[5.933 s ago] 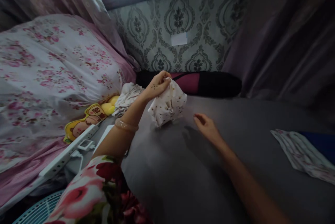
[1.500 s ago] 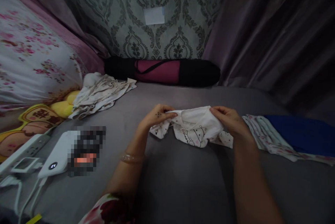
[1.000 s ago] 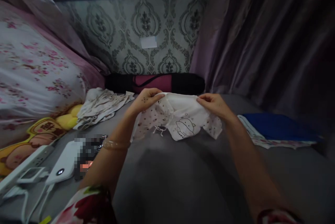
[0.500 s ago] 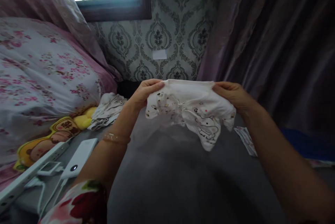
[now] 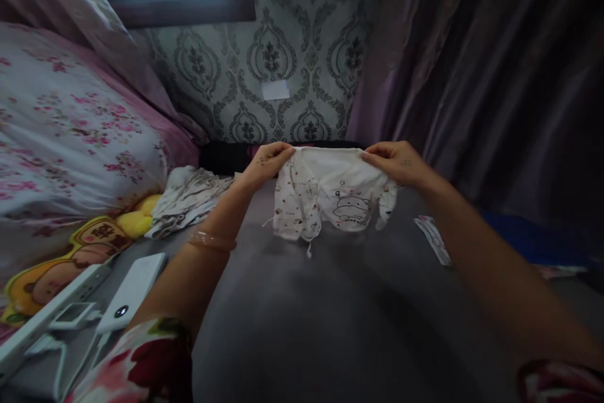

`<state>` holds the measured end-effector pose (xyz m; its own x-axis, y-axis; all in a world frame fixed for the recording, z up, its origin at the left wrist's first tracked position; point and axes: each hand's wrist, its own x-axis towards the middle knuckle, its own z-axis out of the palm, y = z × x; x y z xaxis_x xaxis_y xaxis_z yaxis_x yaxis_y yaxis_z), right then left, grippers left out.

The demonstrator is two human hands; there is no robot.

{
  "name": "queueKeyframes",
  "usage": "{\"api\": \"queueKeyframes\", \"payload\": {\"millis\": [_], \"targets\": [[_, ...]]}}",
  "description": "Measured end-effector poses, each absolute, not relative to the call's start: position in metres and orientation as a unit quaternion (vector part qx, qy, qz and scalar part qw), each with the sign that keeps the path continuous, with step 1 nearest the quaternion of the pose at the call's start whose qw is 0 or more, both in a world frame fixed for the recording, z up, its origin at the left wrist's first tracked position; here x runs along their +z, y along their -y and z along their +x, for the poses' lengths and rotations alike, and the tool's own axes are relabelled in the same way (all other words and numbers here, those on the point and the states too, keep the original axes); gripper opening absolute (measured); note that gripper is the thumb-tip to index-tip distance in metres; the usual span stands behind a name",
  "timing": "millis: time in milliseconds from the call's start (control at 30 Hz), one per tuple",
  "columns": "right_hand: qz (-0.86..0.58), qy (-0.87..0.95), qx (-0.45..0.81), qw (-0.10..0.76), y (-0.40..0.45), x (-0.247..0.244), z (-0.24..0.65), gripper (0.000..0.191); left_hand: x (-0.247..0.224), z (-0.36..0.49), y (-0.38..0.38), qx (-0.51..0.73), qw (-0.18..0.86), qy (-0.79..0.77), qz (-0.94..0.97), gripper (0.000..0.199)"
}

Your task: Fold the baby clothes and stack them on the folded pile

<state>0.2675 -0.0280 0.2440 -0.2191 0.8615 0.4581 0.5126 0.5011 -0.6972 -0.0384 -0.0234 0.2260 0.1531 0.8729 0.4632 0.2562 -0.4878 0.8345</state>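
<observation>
A small white baby shirt [image 5: 346,198] with printed figures and tie strings hangs between my two hands above the grey bed surface [image 5: 330,327]. My left hand [image 5: 271,161] pinches its upper left corner between thumb and fingers. At the upper right corner, my right hand [image 5: 394,161] pinches the cloth the same way. The top edge is stretched nearly level, and the front with a cartoon animal faces me. One sleeve droops on the right side.
Crumpled light clothes [image 5: 193,198] lie at left, beside a yellow plush toy [image 5: 61,264]. Nearer stand a white power bank [image 5: 134,290] and a power strip [image 5: 56,312] with cables. A folded printed cloth [image 5: 433,239] lies right, near something blue [image 5: 528,242]. Curtains and a patterned wall rise behind.
The shirt has swung down and now hangs flatter, its front print and strings showing. My hands have come a little closer together, still gripping its top edge. The view has shifted slightly.
</observation>
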Motion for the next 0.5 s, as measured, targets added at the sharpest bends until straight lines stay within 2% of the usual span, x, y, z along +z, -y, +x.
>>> {"api": "queueKeyframes", "payload": {"millis": [133,200,367,500], "targets": [[-0.446,0.768,0.139,0.438,0.030,0.245,0.269,0.036,0.227,-0.031,0.024,0.536,0.282,-0.405,0.685,0.032],[-0.445,0.761,0.161,0.444,0.041,0.249,0.271,0.035,0.231,-0.037,0.031,0.528,0.294,-0.401,0.688,0.033],[-0.459,0.728,0.347,0.372,0.063,0.256,0.279,0.035,0.248,-0.062,0.050,0.420,0.369,-0.397,0.728,0.035],[-0.467,0.756,0.298,0.349,0.057,0.249,0.273,0.030,0.249,-0.059,0.048,0.327,0.301,-0.423,0.790,0.026]]}}
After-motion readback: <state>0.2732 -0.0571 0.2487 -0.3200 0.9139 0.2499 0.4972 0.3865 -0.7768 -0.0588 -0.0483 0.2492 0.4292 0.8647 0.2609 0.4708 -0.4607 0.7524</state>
